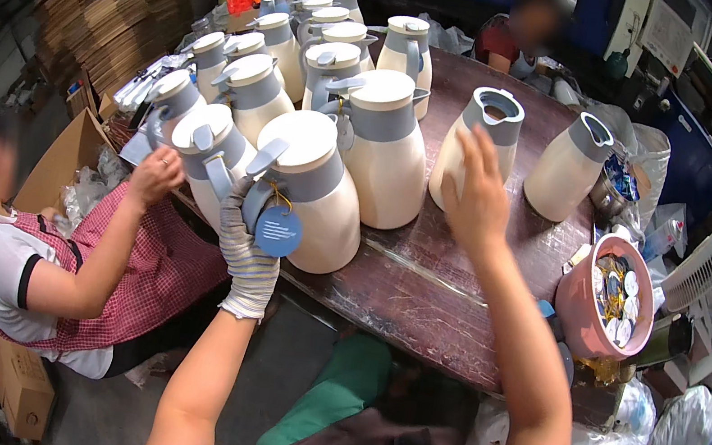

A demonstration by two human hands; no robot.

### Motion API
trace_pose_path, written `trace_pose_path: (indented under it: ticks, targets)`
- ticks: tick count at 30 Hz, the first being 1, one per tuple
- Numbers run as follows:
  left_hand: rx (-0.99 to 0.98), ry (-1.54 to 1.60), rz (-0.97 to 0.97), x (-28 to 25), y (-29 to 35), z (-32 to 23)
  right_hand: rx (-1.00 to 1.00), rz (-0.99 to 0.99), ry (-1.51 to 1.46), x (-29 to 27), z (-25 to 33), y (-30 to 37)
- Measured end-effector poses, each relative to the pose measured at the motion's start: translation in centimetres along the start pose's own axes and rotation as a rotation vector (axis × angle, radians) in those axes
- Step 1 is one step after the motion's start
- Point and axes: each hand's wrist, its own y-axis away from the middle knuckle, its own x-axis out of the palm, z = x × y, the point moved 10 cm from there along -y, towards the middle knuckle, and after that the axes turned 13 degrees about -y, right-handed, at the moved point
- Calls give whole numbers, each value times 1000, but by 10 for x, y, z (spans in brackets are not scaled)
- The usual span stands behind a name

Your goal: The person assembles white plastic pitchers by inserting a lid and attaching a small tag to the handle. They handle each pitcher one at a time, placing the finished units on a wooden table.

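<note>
left hand [242, 254]: gloved, we curl it round the handle of the front jug [327, 218], beside a blue tag [279, 231].
right hand [479, 202]: bare, we spread its fingers before an open jug [505, 134]; we cannot tell whether they touch.
front jug: lidded, upright near our edge of the bench [418, 300].
pink tub [592, 321]: to our right, holding tags [621, 292].

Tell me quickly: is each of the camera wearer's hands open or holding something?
Left hand: gloved, closed, holding a blue-tagged jug.
Right hand: open, before a lidless jug; touch unclear.
</note>
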Motion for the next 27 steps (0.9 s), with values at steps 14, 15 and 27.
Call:
trace_pose_path:
  ticks: [14, 15, 27]
  targets:
    - [318, -687, 345, 25, 135, -110, 178, -189, -90, -172, 19, 78]
    - [465, -737, 455, 68, 138, -137, 206, -183, -123, -196, 33, 112]
    - [-708, -194, 1105, 130, 247, -45, 1282, 177, -47, -199, -140, 630]
